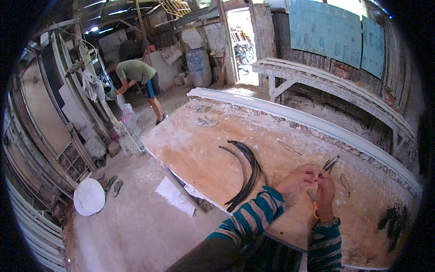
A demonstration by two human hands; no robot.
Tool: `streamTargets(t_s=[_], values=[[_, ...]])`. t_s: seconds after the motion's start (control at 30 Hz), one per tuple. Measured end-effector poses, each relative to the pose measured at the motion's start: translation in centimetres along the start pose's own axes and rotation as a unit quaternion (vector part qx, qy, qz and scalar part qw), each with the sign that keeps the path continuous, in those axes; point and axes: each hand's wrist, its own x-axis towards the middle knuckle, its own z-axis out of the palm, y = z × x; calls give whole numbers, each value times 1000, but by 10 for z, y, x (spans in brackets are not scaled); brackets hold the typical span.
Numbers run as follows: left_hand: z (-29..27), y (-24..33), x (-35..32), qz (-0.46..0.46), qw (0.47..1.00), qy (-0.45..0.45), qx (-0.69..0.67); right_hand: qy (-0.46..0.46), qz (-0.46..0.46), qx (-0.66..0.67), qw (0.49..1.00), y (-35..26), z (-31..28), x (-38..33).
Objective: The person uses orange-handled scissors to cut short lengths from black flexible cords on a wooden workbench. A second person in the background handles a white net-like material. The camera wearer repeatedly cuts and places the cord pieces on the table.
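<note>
Both of my hands meet over the worktable [195,154], fingertips close together. My left hand [294,183] is closed in a pinch at a small bundle of thin black strips [330,164], whose ends stick out beyond the fingers. My right hand [326,195] is also closed, its fingertips at the same bundle. An orange-handled tool [316,211], seemingly scissors, rests against the right palm with its metal end toward the left hand. Left of my hands, long curved black strips [252,172] lie on the table. A pile of short black pieces [393,225] lies to the right.
A white moulding [294,117] runs along the table's far edge. Behind it stands a long whitened bench [326,86]. Another person [138,75] bends over at the far left, near a blue barrel [196,67]. A white round bucket [89,196] stands on the floor.
</note>
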Motion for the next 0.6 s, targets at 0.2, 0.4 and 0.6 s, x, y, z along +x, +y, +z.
streamTargets(t_s=[0.2, 0.4, 0.6], values=[[-9, 3, 0, 3, 1000, -24, -18, -75, 87, 44, 992, -25, -8, 12], [-1, 2, 0, 12, 1000, -19, -7, -5, 119, 29, 992, -19, -8, 10], [3, -1, 4, 22, 998, 40, 45, 11, 99, 6, 995, -6, -3, 1]])
